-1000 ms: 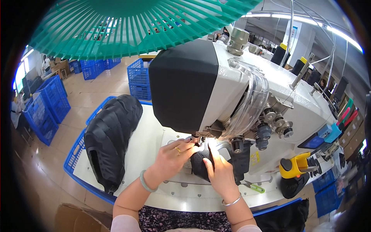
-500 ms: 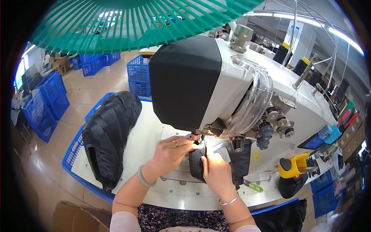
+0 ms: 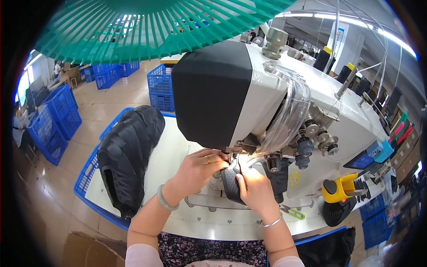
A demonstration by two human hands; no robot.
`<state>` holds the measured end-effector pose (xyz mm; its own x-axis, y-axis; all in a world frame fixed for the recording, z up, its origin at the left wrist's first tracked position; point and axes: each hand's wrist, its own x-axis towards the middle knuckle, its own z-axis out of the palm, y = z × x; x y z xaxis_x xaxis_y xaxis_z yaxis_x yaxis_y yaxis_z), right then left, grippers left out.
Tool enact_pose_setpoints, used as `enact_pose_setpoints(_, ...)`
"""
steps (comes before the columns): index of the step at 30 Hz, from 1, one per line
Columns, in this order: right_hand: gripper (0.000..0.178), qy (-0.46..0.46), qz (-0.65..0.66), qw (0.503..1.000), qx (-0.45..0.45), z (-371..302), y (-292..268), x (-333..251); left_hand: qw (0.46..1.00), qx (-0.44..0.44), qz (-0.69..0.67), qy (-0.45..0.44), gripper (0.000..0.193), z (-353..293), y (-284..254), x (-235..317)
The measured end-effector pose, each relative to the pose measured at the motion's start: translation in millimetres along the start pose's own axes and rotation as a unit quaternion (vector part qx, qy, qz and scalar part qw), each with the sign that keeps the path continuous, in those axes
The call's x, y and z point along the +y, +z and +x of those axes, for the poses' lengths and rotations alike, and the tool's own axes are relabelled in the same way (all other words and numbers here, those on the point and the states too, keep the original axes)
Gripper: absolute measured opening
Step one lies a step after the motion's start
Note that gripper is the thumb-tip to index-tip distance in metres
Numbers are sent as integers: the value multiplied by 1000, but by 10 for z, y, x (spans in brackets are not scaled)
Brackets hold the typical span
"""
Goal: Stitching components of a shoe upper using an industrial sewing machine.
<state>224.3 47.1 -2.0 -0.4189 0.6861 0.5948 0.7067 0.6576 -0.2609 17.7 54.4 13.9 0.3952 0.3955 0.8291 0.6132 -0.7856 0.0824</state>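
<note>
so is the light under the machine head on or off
On: a bright glow falls beside the right hand, under the machine head.

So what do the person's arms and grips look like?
Pale pink sleeves leave both forearms bare. The left wrist wears a smooth, pale green bangle, and the left grip a gold ring. The right wrist has a thin silver bangle; no ring shows on the right grip.

White table (image 3: 213,229) bears stacked black pieces (image 3: 129,151); green-handled snips (image 3: 295,214); sewing machine (image 3: 213,98).
</note>
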Motion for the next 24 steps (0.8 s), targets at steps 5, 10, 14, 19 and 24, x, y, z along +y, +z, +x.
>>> enact_pose_setpoints(5, 22, 29, -6, 996, -87, 75, -127, 19, 999, -30, -17, -2, 18, 21, -32, 15)
enact_pose_setpoints(10, 19, -33, -13, 998, -55, 119, -51, 329, 999, -37, 6, 22, 14, 106, -34, -13)
enact_pose_setpoints(14, 25, 9, 24, 995, -96, 241, 68, 470, 996, -76, -41, -28, 12, 99, -56, -61)
enact_pose_setpoints(19, 37, 73, -13, 987, -140, 284, 120, 541, 995, -69, -32, -60, 13, 57, -16, -19)
enact_pose_setpoints(24, 40, 95, 8, 982, -165, 262, 262, 713, 999, -34, 22, -7, 16, 36, 56, 31)
